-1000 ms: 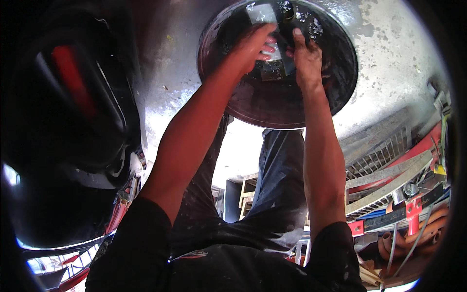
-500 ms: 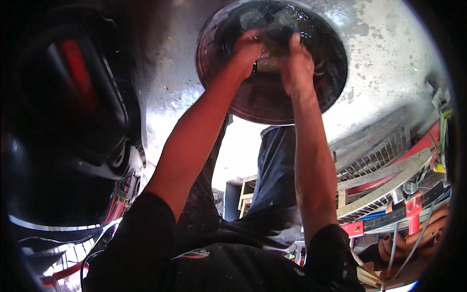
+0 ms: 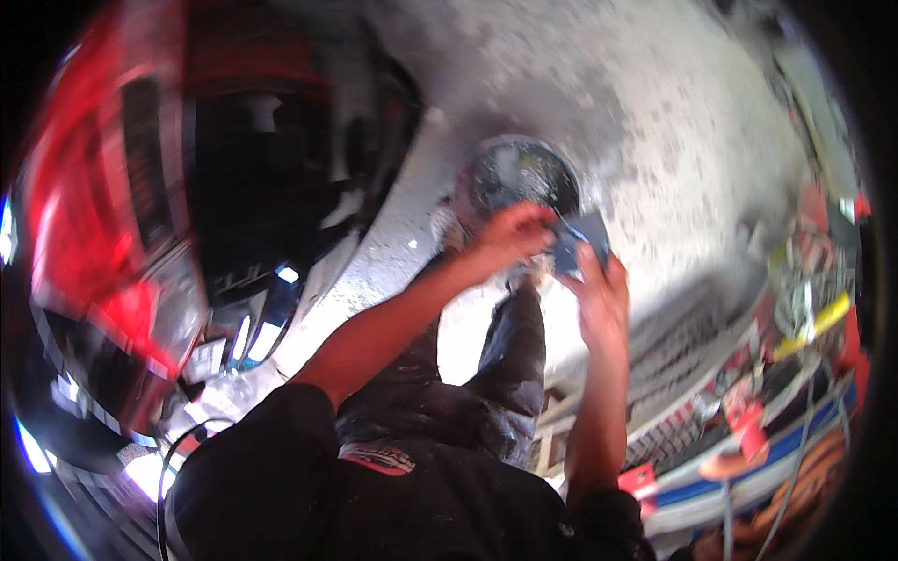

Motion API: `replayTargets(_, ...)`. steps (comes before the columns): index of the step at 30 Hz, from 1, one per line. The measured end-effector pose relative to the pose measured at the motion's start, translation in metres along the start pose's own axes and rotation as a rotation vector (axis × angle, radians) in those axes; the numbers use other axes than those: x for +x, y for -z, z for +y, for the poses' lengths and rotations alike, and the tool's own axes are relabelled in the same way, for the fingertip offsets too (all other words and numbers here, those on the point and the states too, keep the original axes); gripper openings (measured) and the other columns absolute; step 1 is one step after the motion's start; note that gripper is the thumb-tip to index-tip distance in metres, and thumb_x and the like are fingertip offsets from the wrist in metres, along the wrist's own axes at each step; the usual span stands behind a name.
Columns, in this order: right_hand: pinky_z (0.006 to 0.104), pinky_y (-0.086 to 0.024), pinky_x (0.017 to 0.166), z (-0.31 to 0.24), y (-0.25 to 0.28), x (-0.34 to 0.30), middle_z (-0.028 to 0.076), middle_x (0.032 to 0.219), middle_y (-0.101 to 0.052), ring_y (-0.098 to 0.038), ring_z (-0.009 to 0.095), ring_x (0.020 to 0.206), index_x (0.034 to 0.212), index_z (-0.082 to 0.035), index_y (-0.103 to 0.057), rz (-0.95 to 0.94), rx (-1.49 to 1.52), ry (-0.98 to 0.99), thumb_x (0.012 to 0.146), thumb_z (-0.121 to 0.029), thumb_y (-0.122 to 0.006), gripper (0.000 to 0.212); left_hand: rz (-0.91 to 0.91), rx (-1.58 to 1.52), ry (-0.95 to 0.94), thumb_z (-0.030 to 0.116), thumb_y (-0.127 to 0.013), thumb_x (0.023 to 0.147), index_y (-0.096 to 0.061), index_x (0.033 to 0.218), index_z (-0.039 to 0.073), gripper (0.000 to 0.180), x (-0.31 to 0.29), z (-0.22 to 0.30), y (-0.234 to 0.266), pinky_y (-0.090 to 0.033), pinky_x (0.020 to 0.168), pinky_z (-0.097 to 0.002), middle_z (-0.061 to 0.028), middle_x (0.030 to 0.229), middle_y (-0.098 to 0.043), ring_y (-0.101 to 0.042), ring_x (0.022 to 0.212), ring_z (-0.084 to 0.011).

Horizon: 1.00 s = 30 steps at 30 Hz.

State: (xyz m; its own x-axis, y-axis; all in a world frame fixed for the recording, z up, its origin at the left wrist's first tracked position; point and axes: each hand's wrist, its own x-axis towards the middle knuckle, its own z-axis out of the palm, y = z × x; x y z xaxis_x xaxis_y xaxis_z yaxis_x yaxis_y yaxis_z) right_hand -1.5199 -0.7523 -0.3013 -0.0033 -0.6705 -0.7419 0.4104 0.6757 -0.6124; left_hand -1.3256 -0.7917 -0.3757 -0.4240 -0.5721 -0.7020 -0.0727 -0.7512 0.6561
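Note:
Both of my hands are in front of my body, above and on the near side of a round dark basin (image 3: 519, 173) that stands on the floor with wet, shiny contents. Between them is a dark grey rectangular sheet (image 3: 575, 245) that looks like sandpaper. My right hand (image 3: 601, 288) grips its lower edge, thumb against the face. The curled fingers of my left hand (image 3: 517, 236) close at the sheet's left side. Motion smears the fingertips, and the palms are hidden.
A red and black vehicle (image 3: 94, 215) fills the left side. Pale, stained concrete floor (image 3: 673, 122) surrounds the basin. At the right lie a slatted frame (image 3: 669, 425), a yellow piece (image 3: 812, 327), red brackets (image 3: 745, 425) and orange-brown pipes (image 3: 795, 500).
My hands have come up out of the basin toward my body, and the grey sheet now shows between them. The view has shifted; the basin looks smaller, and more of the red vehicle shows.

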Motion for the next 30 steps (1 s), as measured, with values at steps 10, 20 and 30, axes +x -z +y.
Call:
replayTargets(10,0.0408,-0.059,0.093,-0.135,0.054,-0.087,0.022,0.137,-0.066,-0.063,0.029,0.128,0.13,0.002,-0.066,-0.289,0.054,0.304,0.106,-0.025,-0.063,0.036,0.092,0.626,-0.348,0.025,-0.07,0.098,-0.067,0.127,0.005,0.035,-0.178,0.077,-0.061,-0.056,0.088,-0.0399,-0.0144,0.111,-0.072,-0.072,0.101,-0.0268)
replayTargets(20,0.0532,-0.053,0.091,-0.007,0.153,-0.013,0.03,0.105,-0.073,-0.068,0.049,0.102,0.105,0.004,-0.071,0.052,-1.296,0.262,0.101,-0.028,-0.06,0.033,0.383,0.792,-0.47,0.018,-0.07,0.097,-0.064,0.131,0.002,0.038,-0.335,0.109,-0.05,-0.056,0.094,-0.0477,-0.0209,0.123,-0.07,-0.069,0.112,-0.0396)
replayTargets(30,0.047,-0.052,0.085,-0.164,-0.071,-0.105,0.023,0.092,-0.072,-0.07,0.032,0.093,0.109,0.008,-0.071,-0.252,-1.164,0.529,0.105,-0.057,-0.052,0.067,0.955,1.072,-0.931,0.011,-0.077,0.092,-0.074,0.116,0.007,0.025,-0.548,0.214,-0.043,-0.059,0.089,-0.0407,-0.0113,0.114,-0.075,-0.072,0.105,-0.0294)
